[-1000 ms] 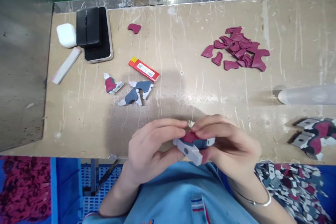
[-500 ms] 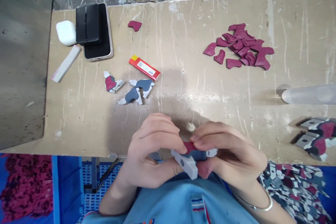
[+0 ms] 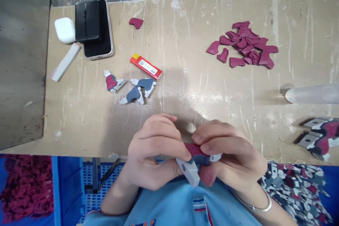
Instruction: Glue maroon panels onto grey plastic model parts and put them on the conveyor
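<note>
Between both hands is a small grey plastic part with a dark blue-grey inset and a maroon piece along its top. My left hand pinches its left end between thumb and index finger. My right hand grips the right end, fingertips on the maroon piece; the thumb tip below looks reddish. On the table ahead lie two grey-and-blue parts and a similar part with a maroon inset. Farther right is a pile of maroon pieces.
A phone with a black case on it, a white earbud case, a strip and a red packet lie left. Finished-looking parts and a translucent tube are right. Blue bins stand below.
My fingers have shifted slightly on the held part, which has tilted a little and shows more of its maroon top. The camera view has moved slightly.
</note>
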A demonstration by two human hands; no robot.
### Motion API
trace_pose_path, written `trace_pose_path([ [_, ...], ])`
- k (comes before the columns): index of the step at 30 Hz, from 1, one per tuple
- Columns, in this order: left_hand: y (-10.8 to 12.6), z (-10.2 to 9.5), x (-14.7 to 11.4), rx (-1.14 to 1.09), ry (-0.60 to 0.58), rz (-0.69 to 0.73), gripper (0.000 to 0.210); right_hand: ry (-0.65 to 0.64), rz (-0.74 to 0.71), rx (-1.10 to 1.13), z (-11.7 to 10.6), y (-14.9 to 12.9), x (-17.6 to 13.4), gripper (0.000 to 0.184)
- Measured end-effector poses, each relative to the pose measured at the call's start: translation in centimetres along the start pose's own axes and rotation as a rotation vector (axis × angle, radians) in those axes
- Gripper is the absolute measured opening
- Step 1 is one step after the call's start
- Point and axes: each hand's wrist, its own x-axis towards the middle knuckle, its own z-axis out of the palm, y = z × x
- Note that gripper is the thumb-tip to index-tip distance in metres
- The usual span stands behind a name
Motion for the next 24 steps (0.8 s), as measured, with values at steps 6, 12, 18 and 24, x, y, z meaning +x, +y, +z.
trace_pose_path([
  [6,-0.4,0.6,-0.7,-0.211,0.044,-0.1,0.034,-0.007,-0.019,-0.051,-0.1,-0.3,0.2,0.019],
  [12,-0.2,0.8,-0.9,-0.369,0.043,-0.132,0.054,-0.007,-0.017,-0.069,0.0,-0.4,0.4,0.02],
  [18,0.5,1.2,-1.2,-0.4,0.074,-0.174,0.057,0.005,0.027,-0.027,0.1,-0.1,-0.2,0.023],
  [24,0.9,2.1,-1.4,-0.35,0.164,-0.227,0.05,0.001,0.063,0.004,0.3,-0.1,0.2,0.023],
])
